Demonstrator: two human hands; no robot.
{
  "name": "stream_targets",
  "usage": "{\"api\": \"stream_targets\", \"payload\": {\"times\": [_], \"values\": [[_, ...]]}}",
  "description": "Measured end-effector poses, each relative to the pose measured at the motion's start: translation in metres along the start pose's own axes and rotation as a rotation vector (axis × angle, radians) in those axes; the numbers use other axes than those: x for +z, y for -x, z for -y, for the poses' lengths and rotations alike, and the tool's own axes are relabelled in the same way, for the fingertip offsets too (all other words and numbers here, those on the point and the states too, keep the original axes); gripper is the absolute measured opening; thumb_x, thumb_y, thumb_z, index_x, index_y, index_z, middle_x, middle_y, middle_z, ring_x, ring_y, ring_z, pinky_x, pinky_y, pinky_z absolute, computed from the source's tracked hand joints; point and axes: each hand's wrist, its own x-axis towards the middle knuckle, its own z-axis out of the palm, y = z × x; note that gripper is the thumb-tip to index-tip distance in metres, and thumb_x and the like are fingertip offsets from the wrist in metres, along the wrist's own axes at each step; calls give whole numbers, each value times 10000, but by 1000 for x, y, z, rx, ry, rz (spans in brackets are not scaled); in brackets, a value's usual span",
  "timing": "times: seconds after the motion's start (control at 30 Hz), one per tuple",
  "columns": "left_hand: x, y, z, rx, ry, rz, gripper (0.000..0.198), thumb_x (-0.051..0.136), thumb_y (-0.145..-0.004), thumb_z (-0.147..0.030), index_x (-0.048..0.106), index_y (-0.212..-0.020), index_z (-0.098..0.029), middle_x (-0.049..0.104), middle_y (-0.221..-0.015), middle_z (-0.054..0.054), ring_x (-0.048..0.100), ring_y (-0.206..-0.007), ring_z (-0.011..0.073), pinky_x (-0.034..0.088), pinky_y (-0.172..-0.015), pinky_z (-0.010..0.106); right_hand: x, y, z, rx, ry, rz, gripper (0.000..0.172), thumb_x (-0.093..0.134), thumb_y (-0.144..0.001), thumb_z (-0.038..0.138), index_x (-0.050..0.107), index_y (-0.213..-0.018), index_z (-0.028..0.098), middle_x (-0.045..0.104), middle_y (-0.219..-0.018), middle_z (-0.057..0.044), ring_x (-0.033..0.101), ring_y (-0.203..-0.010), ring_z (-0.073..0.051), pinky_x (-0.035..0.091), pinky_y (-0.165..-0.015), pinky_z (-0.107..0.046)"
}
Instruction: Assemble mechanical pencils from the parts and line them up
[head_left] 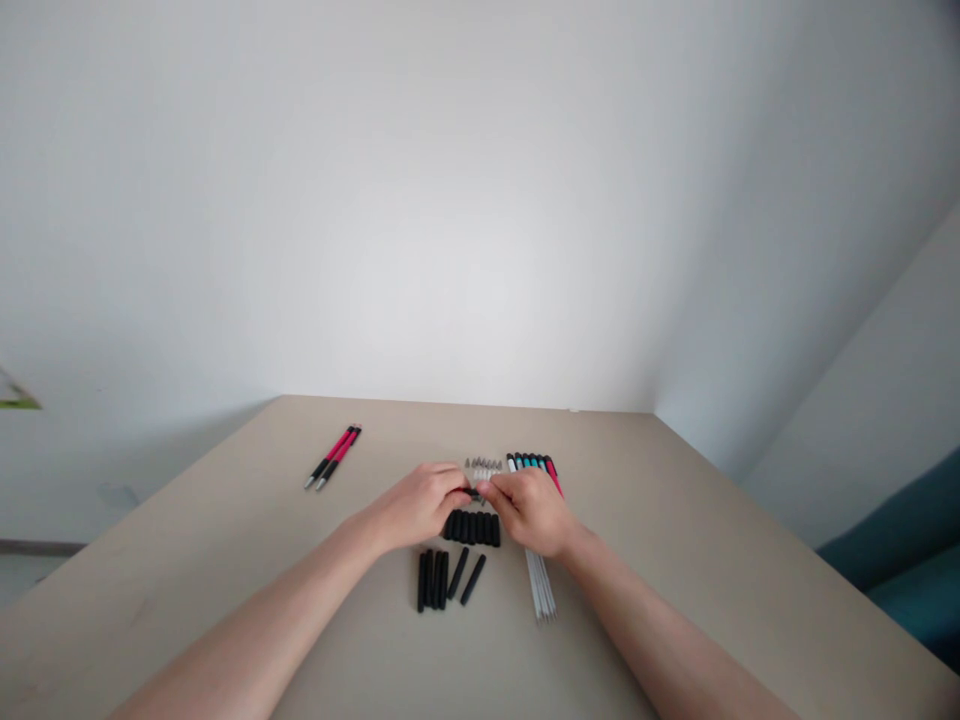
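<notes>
My left hand (pixel 421 503) and my right hand (pixel 531 508) meet over the middle of a beige table (pixel 675 560), fingertips pinched together on a small black pen part (pixel 474 492). Just below the hands lies a row of short black grip sleeves (pixel 472 527). Nearer to me lie several longer black tubes (pixel 444 578). Under my right wrist run thin white refills (pixel 541 593). Beyond my right hand stick out the ends of several pen barrels (pixel 534 462), white, teal and pink. Small silver tips (pixel 484 464) lie behind the hands.
Two assembled pink-and-black pens (pixel 334 457) lie at the far left of the table. A white wall rises behind the table's far edge. A dark teal seat (pixel 911 560) stands off the right side.
</notes>
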Motion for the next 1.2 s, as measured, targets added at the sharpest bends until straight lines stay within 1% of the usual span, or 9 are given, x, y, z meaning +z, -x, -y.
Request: {"api": "stream_targets", "payload": {"times": [0.13, 0.23, 0.33, 0.63, 0.83, 0.93, 1.0, 1.1, 1.2], "values": [[2, 0, 0, -73, -32, -74, 149, 564, -834, -240, 493, -718, -180, 518, -688, -19, 498, -652, 130, 356, -588, 232, -2, -1, 3, 28, 6, 23, 467, 331, -950, 344, 456, -535, 169, 458, -484, 1, 380, -473, -96, 208, -526, -250], [0, 0, -2, -40, -14, -56, 146, 489, -879, -240, 512, -748, -179, 536, -721, -3, 509, -678, 135, 374, -615, 233, -3, -1, 2, 41, 19, 24, 462, 320, -952, 346, 476, -554, 172, 480, -497, -8, 411, -488, -105, 218, -533, -251], [-3, 0, -4, 9, 2, -9, 214, 397, -907, -168, 550, -757, -171, 557, -748, 15, 523, -693, 130, 385, -648, 229, -2, -1, 1, 46, 28, 13, 446, 323, -950, 349, 487, -574, 175, 497, -511, -13, 434, -505, -112, 219, -536, -254], [-1, -1, 0, -32, -10, -91, 170, 470, -874, -145, 592, -756, -162, 575, -720, 11, 533, -695, 126, 388, -659, 225, 1, -2, 0, 84, 11, 12, 487, 314, -954, 358, 446, -524, 173, 449, -469, 8, 382, -469, -98, 199, -524, -261], [-2, 0, -1, 4, -11, -51, 221, 429, -907, -191, 600, -769, -162, 570, -727, 21, 532, -695, 130, 398, -658, 228, -1, -2, 0, 109, -4, 54, 471, 323, -948, 379, 510, -570, 170, 504, -512, -2, 419, -494, -102, 208, -517, -255], [-1, 1, 2, -38, -17, -84, 191, 443, -891, -171, 601, -783, -166, 597, -759, 26, 553, -734, 139, 409, -680, 231, -8, 0, -3, 141, -53, 99, 343, 439, -894, 418, 561, -685, 176, 560, -572, 5, 459, -527, -106, 221, -514, -236], [-2, 2, 3, -69, -19, -108, 161, 443, -895, -193, 602, -877, -182, 628, -846, 30, 568, -782, 146, 419, -707, 237, -14, 2, -5, 158, -80, 160, 226, 576, -805, 409, 585, -821, 184, 599, -619, 17, 497, -561, -113, 242, -526, -226], [-4, 3, 3, -115, -45, -97, 158, 466, -900, -304, 574, -980, -224, 650, -908, 5, 577, -769, 143, 411, -678, 234, -21, 4, -8, 159, -78, 283, 348, 707, -670, 378, 584, -942, 199, 627, -651, 28, 529, -596, -130, 264, -545, -228], [-6, 3, 2, -124, -99, -84, 199, 424, -919, -343, 570, -874, -216, 636, -809, -11, 554, -685, 130, 366, -603, 221, -22, 5, -8, 152, -54, 372, 410, 743, -609, 398, 606, -947, 212, 634, -656, 25, 540, -606, -145, 262, -538, -234]]}}
